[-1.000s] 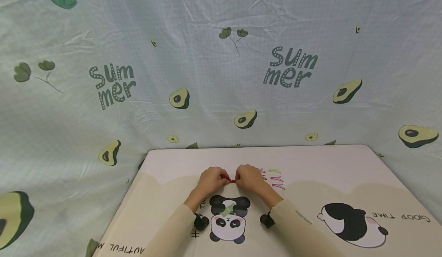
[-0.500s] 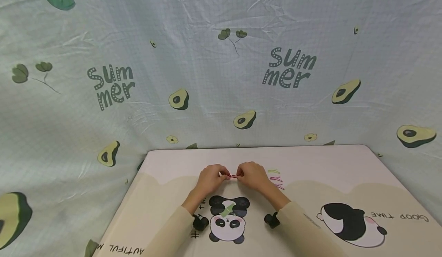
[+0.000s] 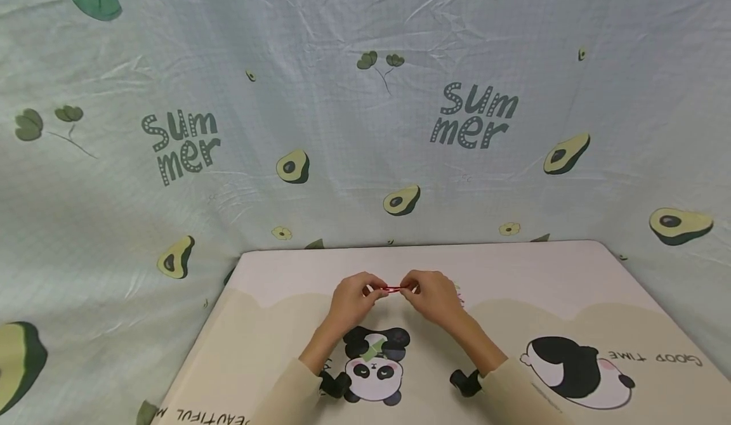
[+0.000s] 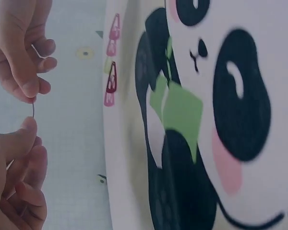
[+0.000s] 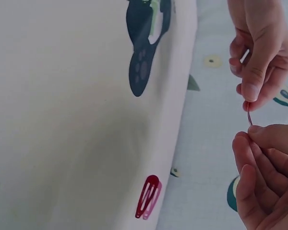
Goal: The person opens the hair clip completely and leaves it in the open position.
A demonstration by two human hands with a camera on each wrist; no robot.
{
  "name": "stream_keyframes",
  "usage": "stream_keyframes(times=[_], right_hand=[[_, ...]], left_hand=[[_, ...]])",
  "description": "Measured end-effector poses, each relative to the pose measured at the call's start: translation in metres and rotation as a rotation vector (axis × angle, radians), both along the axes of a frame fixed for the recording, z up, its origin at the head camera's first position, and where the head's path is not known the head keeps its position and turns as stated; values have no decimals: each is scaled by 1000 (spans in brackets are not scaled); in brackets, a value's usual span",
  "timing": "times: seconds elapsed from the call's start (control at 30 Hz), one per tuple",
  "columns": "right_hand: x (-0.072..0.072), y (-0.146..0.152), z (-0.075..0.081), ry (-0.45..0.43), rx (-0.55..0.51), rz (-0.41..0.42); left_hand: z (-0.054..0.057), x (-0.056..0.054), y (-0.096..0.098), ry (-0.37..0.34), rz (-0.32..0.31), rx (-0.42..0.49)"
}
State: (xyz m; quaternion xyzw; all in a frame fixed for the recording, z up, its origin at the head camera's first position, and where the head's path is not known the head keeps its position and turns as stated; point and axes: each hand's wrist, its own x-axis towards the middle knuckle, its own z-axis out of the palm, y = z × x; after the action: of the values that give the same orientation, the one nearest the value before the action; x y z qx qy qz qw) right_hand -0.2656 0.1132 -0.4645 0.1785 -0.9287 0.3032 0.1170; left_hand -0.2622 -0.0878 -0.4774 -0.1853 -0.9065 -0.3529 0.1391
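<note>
A slim red snap hair clip [image 3: 393,288] stretches between my two hands above the far middle of the table. My left hand [image 3: 351,297] pinches one end between thumb and forefinger. At the other end, the thumb and forefinger of my right hand [image 3: 432,297] pinch it. Both wrist views show the clip edge-on as a thin curved line. Several more hair clips lie on the tabletop: a dark red hair clip [image 4: 112,77] and a pink hair clip [image 4: 114,26] among them in the left wrist view. In the head view my right hand hides most of these.
The light table cover [image 3: 274,336] carries printed pictures, with a panda print [image 3: 374,371] between my forearms and a dog print [image 3: 579,374] at right. Behind the far edge hangs a pale curtain [image 3: 342,108] with avocado prints. Black wrist cameras [image 3: 335,385] hang below both wrists.
Both hands have risen slightly with the red hair clip, and more of it shows between the fingertips. My right hand and forearm have shifted right, covering more of the lying clips.
</note>
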Motion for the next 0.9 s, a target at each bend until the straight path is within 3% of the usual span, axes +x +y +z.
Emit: stream_keyframes(times=[0.27, 0.63, 0.9], right_hand=[[18, 20, 10, 13, -86, -3], [31, 42, 12, -25, -115, -2], [39, 50, 13, -52, -182, 23]], left_hand=[[6, 14, 16, 45, -20, 77], [-1, 21, 35, 319, -52, 30], [-3, 24, 44, 422, -31, 64]])
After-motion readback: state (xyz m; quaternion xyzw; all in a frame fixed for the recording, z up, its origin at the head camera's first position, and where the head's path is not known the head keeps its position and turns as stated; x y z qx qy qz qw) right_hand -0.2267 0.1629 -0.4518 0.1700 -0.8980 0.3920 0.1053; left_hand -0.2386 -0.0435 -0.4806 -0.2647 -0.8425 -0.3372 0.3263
